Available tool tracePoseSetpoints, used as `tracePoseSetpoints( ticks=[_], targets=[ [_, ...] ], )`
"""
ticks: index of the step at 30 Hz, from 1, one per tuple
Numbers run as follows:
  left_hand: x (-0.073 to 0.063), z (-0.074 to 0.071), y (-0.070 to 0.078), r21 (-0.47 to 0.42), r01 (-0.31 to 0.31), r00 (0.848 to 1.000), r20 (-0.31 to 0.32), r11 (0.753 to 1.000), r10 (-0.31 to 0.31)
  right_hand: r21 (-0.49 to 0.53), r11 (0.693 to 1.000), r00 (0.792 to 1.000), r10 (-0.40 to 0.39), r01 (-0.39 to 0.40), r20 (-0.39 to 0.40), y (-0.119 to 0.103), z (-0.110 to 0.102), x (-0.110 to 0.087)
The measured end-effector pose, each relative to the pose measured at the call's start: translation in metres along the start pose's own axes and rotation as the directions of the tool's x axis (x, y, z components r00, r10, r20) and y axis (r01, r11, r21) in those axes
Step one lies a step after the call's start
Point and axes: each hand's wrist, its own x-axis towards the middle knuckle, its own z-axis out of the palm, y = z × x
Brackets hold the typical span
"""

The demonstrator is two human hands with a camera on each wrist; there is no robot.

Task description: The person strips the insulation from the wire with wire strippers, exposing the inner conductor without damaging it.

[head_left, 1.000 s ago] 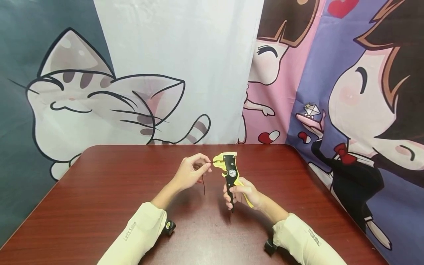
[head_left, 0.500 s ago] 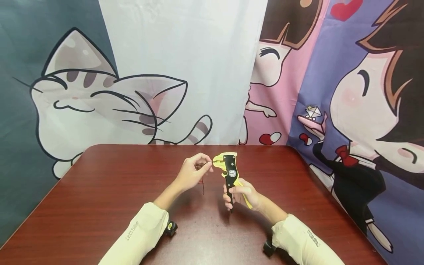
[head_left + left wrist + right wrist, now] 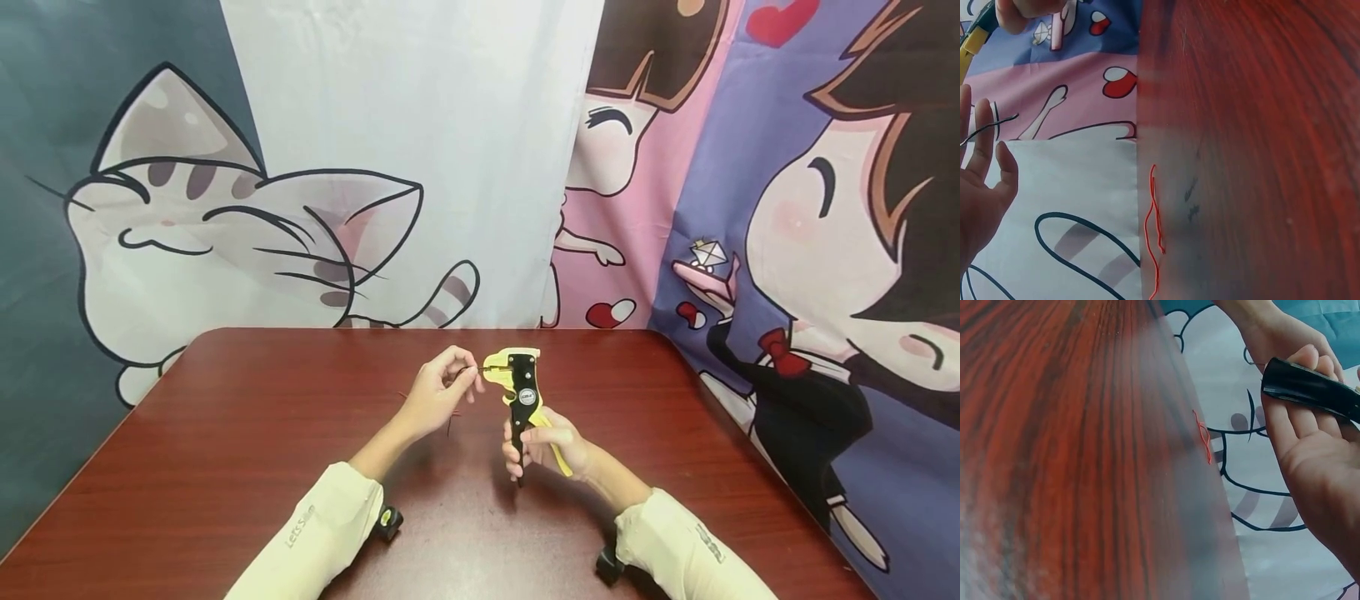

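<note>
My right hand (image 3: 555, 442) grips the handles of a yellow-and-black wire stripper (image 3: 523, 392), held upright above the table with its jaws pointing left. In the right wrist view, the fingers are curled round its black handle (image 3: 1310, 390). My left hand (image 3: 438, 392) pinches a thin black wire (image 3: 999, 122) between thumb and fingers. The wire's front end reaches the stripper's jaws; whether they clamp it cannot be made out. Its loose tail (image 3: 449, 428) hangs below the left hand. The left wrist view cuts off the left fingertips.
A thin red wire (image 3: 1147, 219) lies in a loose bundle on the table near its far edge, partly behind my left hand in the head view. The brown wooden table (image 3: 225, 467) ends at a printed cartoon backdrop (image 3: 480, 167).
The stripper has dropped very slightly and a little more black wire shows between it and my left fingers. The wire's hanging tail has swung left. Both hands keep their hold.
</note>
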Motion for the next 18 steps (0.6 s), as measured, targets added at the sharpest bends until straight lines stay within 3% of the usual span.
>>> tracePoseSetpoints(
  ticks=[6,9,16,18],
  targets=[
    [-0.002,0.000,0.029,-0.041,-0.028,0.999,0.025,0.999,0.029,-0.026,1.000,1.000,0.005,-0.006,-0.015,0.000,-0.001,-0.002],
    [-0.002,0.000,0.032,-0.040,-0.028,0.999,0.035,0.999,0.030,-0.041,0.999,1.000,0.004,-0.005,-0.018,0.001,-0.001,-0.003],
    [-0.001,0.002,0.000,-0.059,0.012,0.999,0.041,0.998,-0.010,-0.043,0.999,0.999,-0.002,0.000,-0.048,0.001,-0.002,-0.004],
    [-0.002,0.002,-0.002,-0.073,0.019,0.999,0.045,0.997,-0.016,-0.046,0.999,0.999,-0.001,-0.002,-0.045,0.001,-0.002,-0.005]
  ],
)
